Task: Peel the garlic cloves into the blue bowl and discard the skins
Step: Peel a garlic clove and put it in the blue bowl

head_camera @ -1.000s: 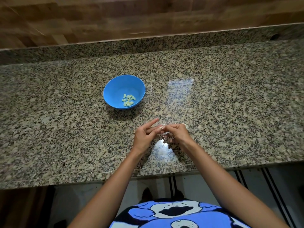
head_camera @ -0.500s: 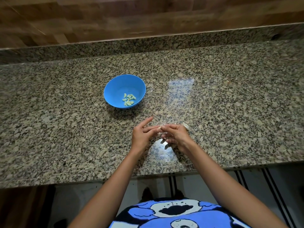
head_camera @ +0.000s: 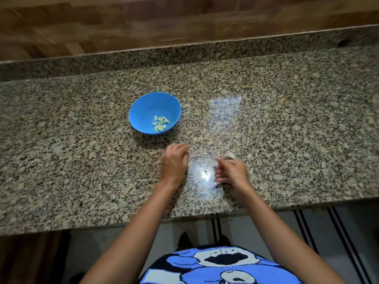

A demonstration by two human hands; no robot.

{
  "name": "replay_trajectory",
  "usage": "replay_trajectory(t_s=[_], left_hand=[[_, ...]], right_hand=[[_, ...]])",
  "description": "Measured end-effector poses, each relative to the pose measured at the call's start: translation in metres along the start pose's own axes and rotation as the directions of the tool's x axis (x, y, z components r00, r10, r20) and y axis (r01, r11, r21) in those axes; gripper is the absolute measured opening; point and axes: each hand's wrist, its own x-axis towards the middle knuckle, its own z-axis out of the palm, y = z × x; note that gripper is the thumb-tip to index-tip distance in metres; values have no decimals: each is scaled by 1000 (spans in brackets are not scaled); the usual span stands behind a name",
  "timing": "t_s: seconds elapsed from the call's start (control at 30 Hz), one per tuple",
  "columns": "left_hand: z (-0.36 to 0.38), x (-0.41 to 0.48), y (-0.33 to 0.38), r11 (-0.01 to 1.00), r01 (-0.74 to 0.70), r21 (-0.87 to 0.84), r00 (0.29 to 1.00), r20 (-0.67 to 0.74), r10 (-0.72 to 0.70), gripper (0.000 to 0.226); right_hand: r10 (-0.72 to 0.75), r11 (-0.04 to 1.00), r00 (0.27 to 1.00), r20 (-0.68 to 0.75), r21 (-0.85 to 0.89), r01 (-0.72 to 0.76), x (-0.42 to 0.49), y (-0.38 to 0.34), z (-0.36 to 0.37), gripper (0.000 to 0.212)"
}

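Blue bowl (head_camera: 141, 107) is sitting on the worktop (head_camera: 287, 130), holding the peeled cloves (head_camera: 161, 124). Left hand (head_camera: 174, 160) is hovering near it, fingers curling under; contents cannot be told. Right hand (head_camera: 231, 171) is curling just beside the garlic skins (head_camera: 228, 155); grasp likewise unclear.

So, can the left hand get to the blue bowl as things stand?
Probably yes. The left hand is just short of the blue bowl, on the person's side of it, and only bare counter shows between them.
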Motion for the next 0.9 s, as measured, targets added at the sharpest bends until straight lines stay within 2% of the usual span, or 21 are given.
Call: replay_trajectory(t_s=[0.1,0.17,0.27,0.33,0.43,0.67,0.77,0.9], left_hand=[[20,14,22,996,-45,-82,976,207,61,37],[33,22,29,994,-44,-102,923,376,80,43],[45,27,29,978,-207,-41,843,500,199,42],[44,26,26,968,-248,-46,838,491,238,38],[37,16,14,973,-215,-85,856,463,230,38],[35,-21,15,973,-229,-13,881,422,213,45],[34,-29,13,955,-296,24,868,425,258,46],[31,-50,7,883,-460,93,834,385,394,40]], right_hand=[[28,998,1000,4,53,-28,-3,1,-7,21],[38,996,999,-29,85,-36,-5,1,-12,21],[45,991,997,-63,126,-37,-7,5,-18,21],[52,990,996,-70,131,-42,-8,8,-21,21],[55,991,996,-64,125,-46,-7,11,-23,22],[65,988,997,-41,140,-58,-7,12,-18,20],[63,989,997,-44,140,-56,-8,12,-17,21],[63,986,997,-51,158,-54,-7,13,-15,16]])
